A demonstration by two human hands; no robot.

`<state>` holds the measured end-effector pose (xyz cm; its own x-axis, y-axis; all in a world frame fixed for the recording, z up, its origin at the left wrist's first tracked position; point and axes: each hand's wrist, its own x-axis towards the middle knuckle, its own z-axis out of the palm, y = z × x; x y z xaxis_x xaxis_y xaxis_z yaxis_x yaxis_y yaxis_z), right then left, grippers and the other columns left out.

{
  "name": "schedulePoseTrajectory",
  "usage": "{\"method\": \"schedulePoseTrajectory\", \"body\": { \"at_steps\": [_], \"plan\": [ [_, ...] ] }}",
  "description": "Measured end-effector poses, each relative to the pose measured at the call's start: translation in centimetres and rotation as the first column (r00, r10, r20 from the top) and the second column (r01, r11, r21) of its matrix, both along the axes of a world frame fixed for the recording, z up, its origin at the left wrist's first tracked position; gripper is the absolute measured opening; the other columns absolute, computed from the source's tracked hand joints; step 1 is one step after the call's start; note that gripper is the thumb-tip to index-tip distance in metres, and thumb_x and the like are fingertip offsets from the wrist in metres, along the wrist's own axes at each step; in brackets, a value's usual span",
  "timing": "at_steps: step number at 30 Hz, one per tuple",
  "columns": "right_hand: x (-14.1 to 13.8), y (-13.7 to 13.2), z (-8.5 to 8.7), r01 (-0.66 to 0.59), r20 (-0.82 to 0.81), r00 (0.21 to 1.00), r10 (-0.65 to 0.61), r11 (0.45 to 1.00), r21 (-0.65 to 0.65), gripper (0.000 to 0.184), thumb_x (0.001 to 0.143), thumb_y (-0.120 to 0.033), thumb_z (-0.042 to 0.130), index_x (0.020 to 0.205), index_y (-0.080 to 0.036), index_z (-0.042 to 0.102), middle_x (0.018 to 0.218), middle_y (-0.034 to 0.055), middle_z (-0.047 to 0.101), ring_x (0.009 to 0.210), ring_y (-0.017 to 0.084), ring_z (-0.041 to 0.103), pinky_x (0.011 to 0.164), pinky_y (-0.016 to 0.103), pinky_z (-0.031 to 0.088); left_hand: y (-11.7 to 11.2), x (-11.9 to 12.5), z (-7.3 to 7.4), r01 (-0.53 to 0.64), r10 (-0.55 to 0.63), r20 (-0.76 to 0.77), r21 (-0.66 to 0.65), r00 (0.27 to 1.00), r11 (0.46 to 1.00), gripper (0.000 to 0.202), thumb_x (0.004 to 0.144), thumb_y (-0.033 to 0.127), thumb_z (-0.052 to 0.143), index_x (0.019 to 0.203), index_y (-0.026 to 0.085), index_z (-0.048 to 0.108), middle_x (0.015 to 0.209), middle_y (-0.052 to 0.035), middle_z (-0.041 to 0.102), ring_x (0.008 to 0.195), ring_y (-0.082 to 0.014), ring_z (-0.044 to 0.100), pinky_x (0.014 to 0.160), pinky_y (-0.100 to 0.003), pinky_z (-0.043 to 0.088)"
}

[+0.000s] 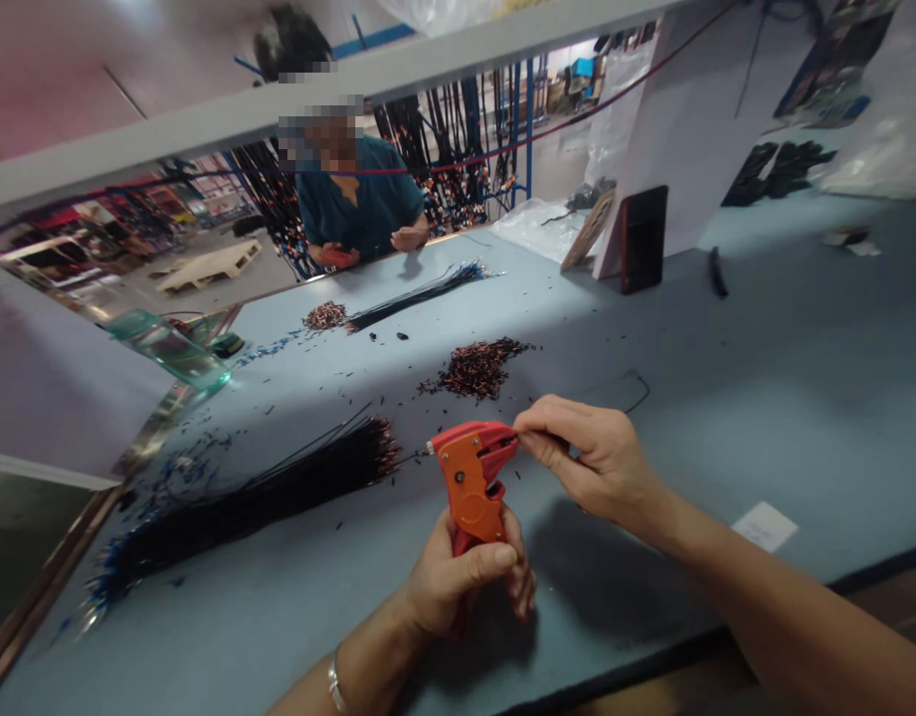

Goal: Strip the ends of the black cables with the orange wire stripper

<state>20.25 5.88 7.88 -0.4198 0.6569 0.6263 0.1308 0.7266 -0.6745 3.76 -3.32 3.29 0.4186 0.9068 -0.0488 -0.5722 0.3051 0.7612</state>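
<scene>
My left hand (476, 567) is wrapped round the handle of an orange and red wire stripper (472, 482), held upright over the table with its jaws pointing right. At the jaws, my right hand (596, 457) pinches a thin dark wire (641, 393), whose far end loops out behind the fingers. The wire's tip at the jaws is mostly hidden. Left of the tool lies a thick bundle of black wires (278, 487) with copper-coloured ends toward me and blue ends at the far left. Behind the tool is a heap of small dark and copper-coloured offcuts (479, 368).
Across the table (801, 368) a co-worker (360, 199) stands near a smaller wire bundle (420, 298) and a copper-coloured pile (324, 316). A phone (642, 239) leans at the white post. A glass bottle (170, 348) lies left; a white paper (765, 525) lies right.
</scene>
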Motion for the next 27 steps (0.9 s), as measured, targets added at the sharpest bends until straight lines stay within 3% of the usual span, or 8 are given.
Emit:
{"method": "schedulePoseTrajectory", "body": {
  "at_steps": [12, 27],
  "plan": [
    [-0.1, -0.2, 0.1, 0.05, 0.01, 0.999, -0.05, 0.999, 0.015, 0.013, 0.091, -0.011, 0.055, 0.084, -0.017, 0.063, 0.071, -0.0017, 0.061, 0.061, 0.008, 0.053, 0.059, 0.019, 0.041, -0.1, 0.2, 0.2, 0.004, -0.004, 0.001, -0.011, 1.0, 1.0, 0.026, 0.08, 0.031, 0.069, 0.069, 0.014, 0.052, 0.051, 0.0021, 0.051, 0.041, -0.0101, 0.053, 0.047, -0.025, 0.047],
    [-0.4, -1.1, 0.1, 0.184, 0.067, 0.978, -0.199, 0.966, 0.182, 0.016, 0.092, -0.015, 0.048, 0.086, -0.018, 0.062, 0.055, -0.0046, 0.054, 0.046, 0.008, 0.045, 0.051, 0.021, 0.036, -0.4, 0.7, 0.3, -0.013, 0.013, 0.005, -0.017, 1.0, 1.0, 0.031, 0.081, 0.034, 0.068, 0.068, 0.016, 0.046, 0.049, 0.0051, 0.045, 0.037, -0.0071, 0.045, 0.044, -0.023, 0.045]
  ]
}}
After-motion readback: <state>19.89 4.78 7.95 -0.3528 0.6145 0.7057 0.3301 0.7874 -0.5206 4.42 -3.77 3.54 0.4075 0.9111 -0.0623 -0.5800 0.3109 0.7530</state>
